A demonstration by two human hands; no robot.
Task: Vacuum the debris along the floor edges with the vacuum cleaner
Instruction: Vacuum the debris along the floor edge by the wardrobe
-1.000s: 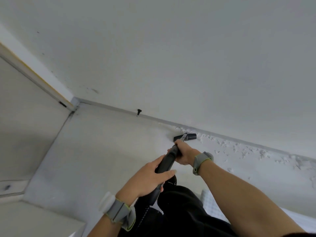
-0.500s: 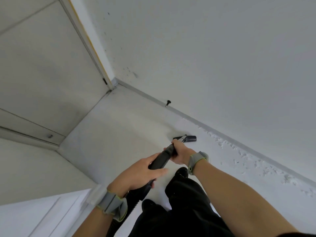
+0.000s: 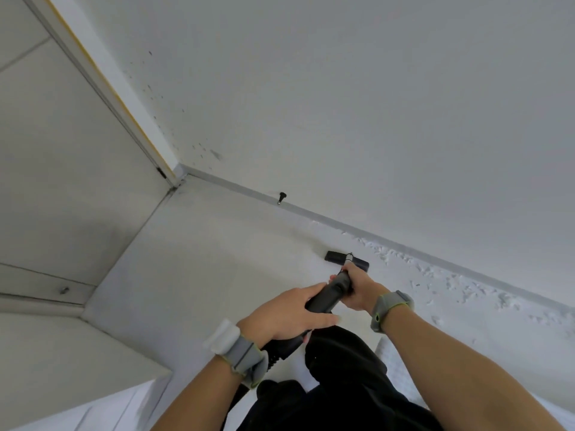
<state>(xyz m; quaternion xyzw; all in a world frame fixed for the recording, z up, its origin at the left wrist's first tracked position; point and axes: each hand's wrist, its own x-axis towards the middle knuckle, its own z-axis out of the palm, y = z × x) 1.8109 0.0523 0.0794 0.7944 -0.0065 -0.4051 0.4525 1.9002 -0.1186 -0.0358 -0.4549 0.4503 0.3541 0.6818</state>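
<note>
Since a second ago, the vacuum head (image 3: 347, 260) has drawn back from the skirting strip (image 3: 314, 214) and now sits near it on the pale floor (image 3: 193, 269), with a gap between them. The black, bar-shaped head is at the left end of a band of white debris (image 3: 435, 272), which is scattered along the foot of the wall (image 3: 373, 104) and trails off to the right.

Both hands hold the black vacuum wand (image 3: 326, 298). The right hand (image 3: 361, 286) is farther along it, with fingers curled tightly around the tube just behind the head. The left hand (image 3: 286, 315) is nearer, wrapped around the thicker handle with the thumb lying along its top. Each wrist wears a grey band.

A small black door stop (image 3: 282, 196) juts from the skirting strip to the left of the head. A pale door (image 3: 62, 157) closes the far left corner. Black trousers (image 3: 342, 374) fill the near edge.
</note>
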